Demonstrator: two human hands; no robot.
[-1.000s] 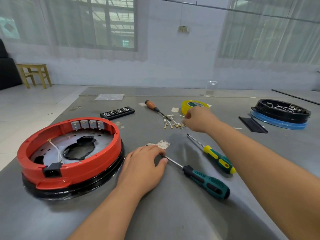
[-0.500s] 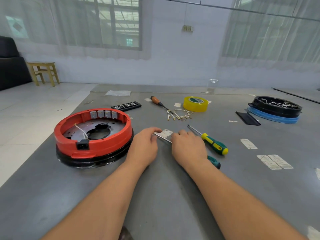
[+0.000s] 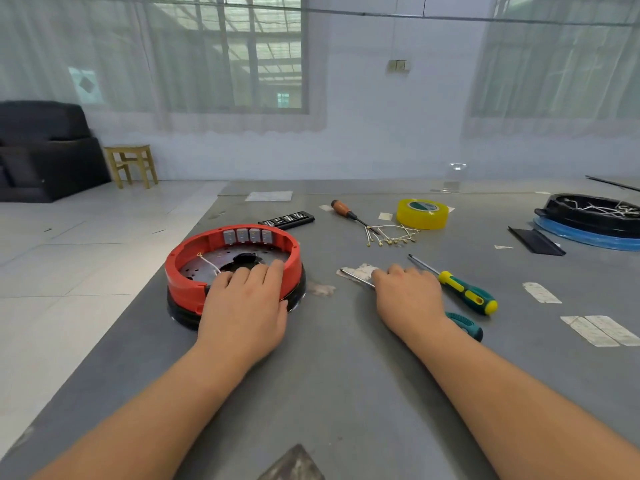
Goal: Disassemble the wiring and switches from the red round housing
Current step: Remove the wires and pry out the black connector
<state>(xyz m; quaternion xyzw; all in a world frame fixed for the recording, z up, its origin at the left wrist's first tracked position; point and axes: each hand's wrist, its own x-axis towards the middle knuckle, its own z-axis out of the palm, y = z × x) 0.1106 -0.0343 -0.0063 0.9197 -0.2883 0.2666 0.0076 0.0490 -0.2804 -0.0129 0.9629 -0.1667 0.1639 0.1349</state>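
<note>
In the head view, the left hand (image 3: 242,303) is lying over the near rim of the red round housing (image 3: 194,268), its fingers draped inside the ring and pressing on the rim; it is covering the front of the housing, so whatever sits there is hidden. The housing is sitting on a black base (image 3: 180,315) at the left side of the grey desk (image 3: 346,393). Four small grey switches (image 3: 246,236) are lining its far inner wall, and a thin white wire (image 3: 209,263) is curving across the perforated metal plate inside.

The right hand (image 3: 407,297) is curling down over the dark-green screwdriver (image 3: 465,326), apparently grasping it, though the fingers are facing away and blurring, so the grip itself is hard to make out. Only the ribbed handle end and the shaft tip are showing on either side of the hand. The tip is lying on a pale scrap (image 3: 360,271).

Just beside lies a yellow-and-green screwdriver (image 3: 464,292). Farther back, loose wires with brass ends (image 3: 391,235) are resting between an orange-handled screwdriver (image 3: 348,212) and a glossy yellow tape roll (image 3: 422,213). A black tray (image 3: 592,211) holding tangled wires is being cut off at the right edge.
</note>
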